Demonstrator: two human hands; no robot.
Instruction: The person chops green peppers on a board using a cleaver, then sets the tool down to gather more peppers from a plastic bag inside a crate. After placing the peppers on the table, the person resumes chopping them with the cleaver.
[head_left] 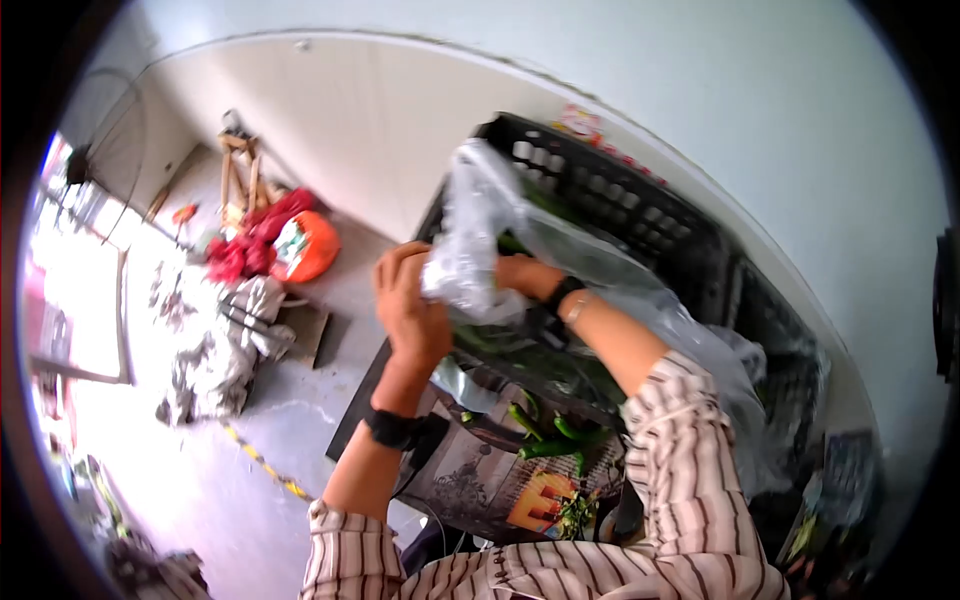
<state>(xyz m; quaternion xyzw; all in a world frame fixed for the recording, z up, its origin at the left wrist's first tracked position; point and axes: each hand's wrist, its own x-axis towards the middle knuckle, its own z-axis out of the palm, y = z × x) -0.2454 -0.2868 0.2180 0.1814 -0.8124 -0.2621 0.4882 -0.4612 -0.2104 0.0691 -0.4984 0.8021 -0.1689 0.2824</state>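
A clear plastic bag [465, 265] is bunched up between my two hands, over a black plastic crate [610, 190]. My left hand [408, 305] is closed on the bag's left side, its fingers bent behind the plastic. My right hand [525, 275] is closed at the bag's other side, its fingertips partly hidden by the folds. More clear plastic [650, 300] stretches along my right forearm. Long dark-green vegetables show dimly through the plastic in the crate. Nearer to me, green peppers [545, 440] lie on a printed cardboard surface [460, 485].
Another black crate [785, 345] with plastic over it stands to the right along the wall [780, 130]. An orange bag [312, 248] and red netting [265, 225] lie on the floor at left, near a crumpled silver-grey sheet [215, 350]. Yellow-black tape [260, 460] marks the floor.
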